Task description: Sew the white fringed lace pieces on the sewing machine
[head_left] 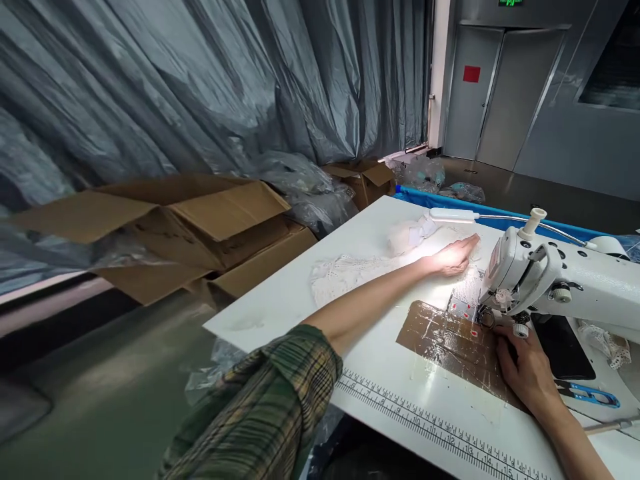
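A white sewing machine [555,280] stands at the right of a white table [300,293], lit by a gooseneck lamp [453,215]. My left hand [453,257] reaches far across the table and lies flat, fingers stretched out, on white lace fabric [345,273] just behind the needle area. My right hand [525,370] rests on the table in front of the needle, fingers curled toward the presser foot; what they touch is hidden. A brown taped patch [445,343] covers the table before the needle.
Blue-handled snips [593,395] lie right of my right hand. A printed ruler [425,427] runs along the table's near edge. Open cardboard boxes [200,227] and plastic bags sit on the floor at left, grey plastic sheeting behind them, grey doors at the far right.
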A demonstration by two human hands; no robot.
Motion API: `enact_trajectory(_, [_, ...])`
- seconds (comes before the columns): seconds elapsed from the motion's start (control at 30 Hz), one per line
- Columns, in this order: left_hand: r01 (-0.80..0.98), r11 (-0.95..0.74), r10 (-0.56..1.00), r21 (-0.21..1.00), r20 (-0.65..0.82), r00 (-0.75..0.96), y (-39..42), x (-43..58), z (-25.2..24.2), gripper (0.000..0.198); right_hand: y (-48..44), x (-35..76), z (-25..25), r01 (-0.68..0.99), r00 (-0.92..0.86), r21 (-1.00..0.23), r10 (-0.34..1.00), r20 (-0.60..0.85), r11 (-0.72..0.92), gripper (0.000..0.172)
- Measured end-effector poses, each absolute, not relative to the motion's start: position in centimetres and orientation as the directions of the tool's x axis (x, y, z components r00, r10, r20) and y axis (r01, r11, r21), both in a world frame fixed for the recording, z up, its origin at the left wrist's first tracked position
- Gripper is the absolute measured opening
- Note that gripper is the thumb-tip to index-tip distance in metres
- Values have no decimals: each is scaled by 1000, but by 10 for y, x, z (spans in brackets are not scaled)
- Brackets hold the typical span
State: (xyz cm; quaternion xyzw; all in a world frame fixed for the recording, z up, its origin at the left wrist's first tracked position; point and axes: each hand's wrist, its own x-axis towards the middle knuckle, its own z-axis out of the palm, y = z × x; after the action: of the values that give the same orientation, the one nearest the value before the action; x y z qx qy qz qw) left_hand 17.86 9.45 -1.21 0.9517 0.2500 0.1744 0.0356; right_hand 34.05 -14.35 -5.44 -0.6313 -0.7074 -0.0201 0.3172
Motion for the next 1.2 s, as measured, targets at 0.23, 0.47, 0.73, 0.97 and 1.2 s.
enact_trajectory(0.23, [547, -812, 582, 204, 349, 734, 78, 83, 4, 44, -147, 337, -65, 940, -42, -265, 845, 533, 214, 36])
enact_trajectory(0.47, [712, -535, 842, 455, 358, 404, 37, -16, 16, 36, -150, 343, -80, 944, -109, -201, 821, 561, 263, 37])
enact_trajectory(0.73, [704, -475, 879, 528, 248, 407, -5, 0, -5, 28, -148, 343, -73, 937, -178, -137, 778, 603, 321, 39])
enact_trajectory(0.97, [641, -505, 861, 578, 292, 416, -4, -5, -24, 27, -150, 345, -74, 944, -147, -162, 805, 575, 288, 39])
enact_trajectory(1.2, [513, -669, 742, 538, 449, 497, -25, 18, -23, 26, -148, 341, -67, 921, -176, -183, 785, 594, 345, 40])
